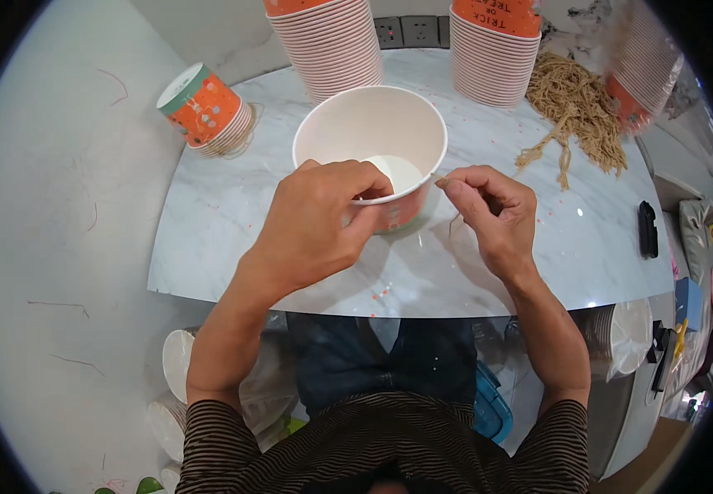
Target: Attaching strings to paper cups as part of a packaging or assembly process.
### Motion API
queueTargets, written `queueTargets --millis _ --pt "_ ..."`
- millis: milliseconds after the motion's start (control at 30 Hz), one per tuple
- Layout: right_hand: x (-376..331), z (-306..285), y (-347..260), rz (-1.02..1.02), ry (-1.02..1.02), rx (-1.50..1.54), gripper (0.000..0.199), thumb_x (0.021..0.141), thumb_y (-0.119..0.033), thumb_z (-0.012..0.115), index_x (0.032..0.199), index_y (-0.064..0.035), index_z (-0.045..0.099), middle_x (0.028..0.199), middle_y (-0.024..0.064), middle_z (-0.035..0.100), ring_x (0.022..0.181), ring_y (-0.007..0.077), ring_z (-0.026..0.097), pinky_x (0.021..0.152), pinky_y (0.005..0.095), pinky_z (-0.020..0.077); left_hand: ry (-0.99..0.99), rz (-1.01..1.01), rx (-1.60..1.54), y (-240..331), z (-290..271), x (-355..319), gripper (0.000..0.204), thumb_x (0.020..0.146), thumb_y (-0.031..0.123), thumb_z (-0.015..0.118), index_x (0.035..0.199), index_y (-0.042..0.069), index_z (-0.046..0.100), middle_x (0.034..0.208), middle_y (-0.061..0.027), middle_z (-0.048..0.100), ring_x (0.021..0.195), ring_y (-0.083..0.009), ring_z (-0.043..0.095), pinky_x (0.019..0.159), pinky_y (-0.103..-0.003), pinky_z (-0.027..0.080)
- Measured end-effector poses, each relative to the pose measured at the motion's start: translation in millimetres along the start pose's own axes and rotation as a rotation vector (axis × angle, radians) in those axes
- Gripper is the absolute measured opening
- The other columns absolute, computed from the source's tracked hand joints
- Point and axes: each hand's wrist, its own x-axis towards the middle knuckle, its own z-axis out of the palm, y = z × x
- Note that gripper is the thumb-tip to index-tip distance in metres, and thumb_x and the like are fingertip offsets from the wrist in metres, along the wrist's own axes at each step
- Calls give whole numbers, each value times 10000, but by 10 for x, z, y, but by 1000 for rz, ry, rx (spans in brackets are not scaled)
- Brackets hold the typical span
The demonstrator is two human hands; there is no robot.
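Observation:
A large white paper bucket (373, 122) with a coloured outside stands tilted toward me at the middle of the marble-patterned table (225, 214). My left hand (311, 218) is closed over its near rim, fingers inside and thumb against the outer wall. Just right of the rim, my right hand (496, 216) pinches the end of a thin tan cord (438, 179) between thumb and forefinger. The fingertips are close to the bucket's right edge. A thin strand hangs below that hand. Whether the cord passes through the bucket wall is too small to tell.
Two tall stacks of paper buckets (332, 53) rise at the back, and a plastic-wrapped stack (646, 70) stands far right. A heap of tan cords (574, 99) lies back right. An orange-green bucket stack (206, 111) lies left. A black object (647, 230) rests near the right edge.

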Motion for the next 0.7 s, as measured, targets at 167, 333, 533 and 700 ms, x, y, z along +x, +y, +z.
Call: queueTargets --millis 167,333,533,700 --pt "37 -31 -18 -55 -25 80 134 976 -55 730 1080 1 793 880 -8 658 746 29 510 623 194 365 -121 -55 -9 71 -86 22 181 868 -13 735 1047 15 730 902 -101 747 897 -241 729 793 -333 571" --pt "36 7 14 -113 -17 123 122 995 -45 682 1037 31 768 949 42 641 621 46 506 510 200 395 -23 -40 -109 132 -22 13 207 887 -63 709 1086 -8 724 971 -115 749 978 -246 740 866 -337 579" --pt "27 19 36 -125 47 211 109 965 -36 719 1043 22 769 1124 67 673 837 67 608 703 216 478 -65 -24 -84 61 38 -24 158 881 -43 720 1037 -20 723 949 -101 734 884 -218 708 793 -332 560" --pt "54 -13 35 -207 -22 47 109 952 -33 703 1031 1 771 1266 105 683 868 81 660 710 216 514 -26 -2 -136 63 62 -33 105 860 -14 751 948 -19 693 882 -72 694 791 -171 638 746 -311 495"
